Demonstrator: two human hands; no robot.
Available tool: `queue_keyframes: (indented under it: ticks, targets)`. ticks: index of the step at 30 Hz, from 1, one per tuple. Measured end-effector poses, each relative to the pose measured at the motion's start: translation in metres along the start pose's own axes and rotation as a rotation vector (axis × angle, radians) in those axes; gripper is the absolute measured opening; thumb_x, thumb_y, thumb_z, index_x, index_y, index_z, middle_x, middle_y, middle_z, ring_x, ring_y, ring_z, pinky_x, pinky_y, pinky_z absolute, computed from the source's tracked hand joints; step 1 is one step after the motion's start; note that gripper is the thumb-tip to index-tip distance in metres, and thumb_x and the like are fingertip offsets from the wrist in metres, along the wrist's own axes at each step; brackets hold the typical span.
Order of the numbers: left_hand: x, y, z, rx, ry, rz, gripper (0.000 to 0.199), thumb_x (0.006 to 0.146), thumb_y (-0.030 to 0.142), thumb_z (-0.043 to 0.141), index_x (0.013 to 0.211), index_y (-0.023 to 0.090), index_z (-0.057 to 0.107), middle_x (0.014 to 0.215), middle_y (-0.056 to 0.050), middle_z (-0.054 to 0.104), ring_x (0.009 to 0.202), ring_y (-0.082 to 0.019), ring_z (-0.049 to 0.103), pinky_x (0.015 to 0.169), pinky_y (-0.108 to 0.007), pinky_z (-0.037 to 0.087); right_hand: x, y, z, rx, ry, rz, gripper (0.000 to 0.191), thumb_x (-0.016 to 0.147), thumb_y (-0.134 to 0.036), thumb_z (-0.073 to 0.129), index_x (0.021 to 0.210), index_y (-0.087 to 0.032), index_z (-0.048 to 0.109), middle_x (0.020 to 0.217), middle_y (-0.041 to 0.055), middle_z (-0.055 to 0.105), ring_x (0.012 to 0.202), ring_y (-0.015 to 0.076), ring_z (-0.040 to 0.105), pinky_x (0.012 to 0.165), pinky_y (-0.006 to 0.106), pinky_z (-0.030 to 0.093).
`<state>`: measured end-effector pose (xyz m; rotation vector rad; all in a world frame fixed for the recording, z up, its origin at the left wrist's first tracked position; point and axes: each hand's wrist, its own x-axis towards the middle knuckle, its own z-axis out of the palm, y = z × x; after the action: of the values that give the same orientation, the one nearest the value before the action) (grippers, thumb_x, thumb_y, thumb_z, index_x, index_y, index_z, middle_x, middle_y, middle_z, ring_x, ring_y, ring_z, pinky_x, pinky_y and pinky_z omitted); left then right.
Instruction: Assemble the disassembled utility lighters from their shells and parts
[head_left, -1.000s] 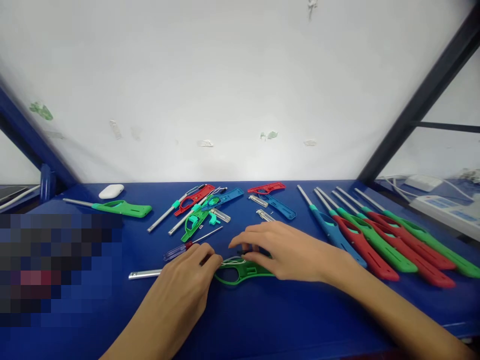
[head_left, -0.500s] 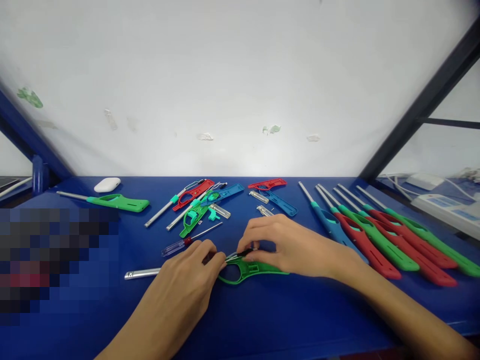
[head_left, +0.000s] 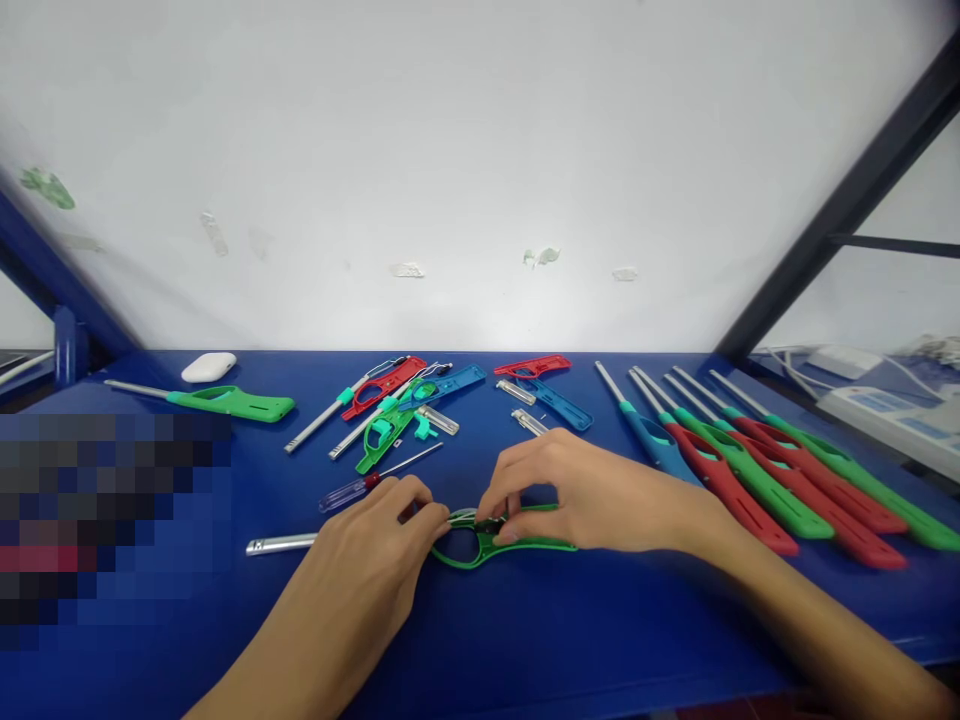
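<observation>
In front of me lies a green lighter handle half (head_left: 484,552), inner side up, its metal tube (head_left: 279,544) pointing left. My left hand (head_left: 375,545) is closed around the neck of this lighter, where tube and handle meet. My right hand (head_left: 551,500) pinches a small black part (head_left: 491,525) with thin wires, down against the inside of the handle. Its fingertips partly cover that part, so how it sits is hidden. Just beyond my left hand rests a screwdriver (head_left: 352,493) with a clear handle.
Assembled lighters (head_left: 757,485) lie in a row at right. Loose tubes, a red handle half (head_left: 386,385), a blue half (head_left: 562,403) and clear fuel tanks (head_left: 437,419) lie behind my hands. A green lighter (head_left: 240,403) and white case (head_left: 209,367) are far left.
My right hand has brought the black part slightly down into the green handle half. My left hand keeps its hold. The whole view has shifted slightly.
</observation>
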<state>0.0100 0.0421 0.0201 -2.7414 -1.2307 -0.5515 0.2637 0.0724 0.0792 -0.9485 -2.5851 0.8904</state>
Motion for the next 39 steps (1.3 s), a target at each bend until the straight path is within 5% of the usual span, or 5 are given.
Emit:
queue_keyframes:
  ticks: [12, 21, 31, 35, 39]
  targets:
    - [0.001, -0.002, 0.0, -0.007, -0.005, 0.015, 0.033, 0.095, 0.002, 0.051, 0.103, 0.024, 0.074, 0.099, -0.003, 0.069, 0.078, -0.02, 0.072, 0.064, -0.03, 0.057, 0.003, 0.001, 0.001, 0.184, -0.061, 0.116, 0.016, 0.089, -0.035, 0.081, 0.097, -0.022, 0.078, 0.096, -0.0001, 0.077, 0.08, 0.0133, 0.074, 0.069, 0.022, 0.053]
    - [-0.003, 0.005, -0.006, 0.056, -0.087, -0.048, 0.029, 0.101, 0.006, 0.051, 0.108, 0.026, 0.071, 0.101, -0.002, 0.068, 0.081, -0.016, 0.07, 0.067, -0.025, 0.053, 0.004, -0.002, 0.006, 0.105, -0.039, 0.126, 0.012, 0.087, -0.033, 0.083, 0.095, -0.025, 0.079, 0.089, -0.0007, 0.075, 0.08, 0.0155, 0.069, 0.063, 0.023, 0.048]
    - [-0.004, 0.006, -0.007, 0.016, -0.116, -0.015, 0.037, 0.102, 0.005, 0.041, 0.113, 0.025, 0.07, 0.106, -0.005, 0.069, 0.088, -0.021, 0.07, 0.078, -0.038, 0.061, 0.005, 0.0, 0.005, 0.111, -0.043, 0.102, 0.02, 0.086, -0.038, 0.083, 0.1, -0.025, 0.08, 0.086, -0.0019, 0.074, 0.076, 0.0144, 0.067, 0.068, 0.024, 0.049]
    - [-0.002, 0.011, -0.018, 0.093, -0.064, 0.013, 0.04, 0.092, -0.001, 0.045, 0.111, 0.023, 0.071, 0.105, -0.007, 0.072, 0.089, -0.025, 0.071, 0.081, -0.043, 0.063, 0.004, 0.002, -0.002, 0.124, 0.091, 0.093, 0.032, 0.095, -0.052, 0.07, 0.107, -0.024, 0.078, 0.085, -0.0002, 0.077, 0.076, 0.0158, 0.068, 0.069, 0.027, 0.049]
    - [0.0, 0.011, -0.034, 0.174, 0.022, 0.063, 0.037, 0.088, -0.001, 0.045, 0.093, 0.022, 0.072, 0.098, -0.007, 0.075, 0.085, -0.025, 0.072, 0.075, -0.039, 0.064, 0.018, 0.011, -0.005, -0.227, 0.324, 0.058, 0.027, 0.105, -0.041, 0.058, 0.103, -0.022, 0.077, 0.09, 0.0011, 0.076, 0.074, 0.0145, 0.064, 0.068, 0.029, 0.045]
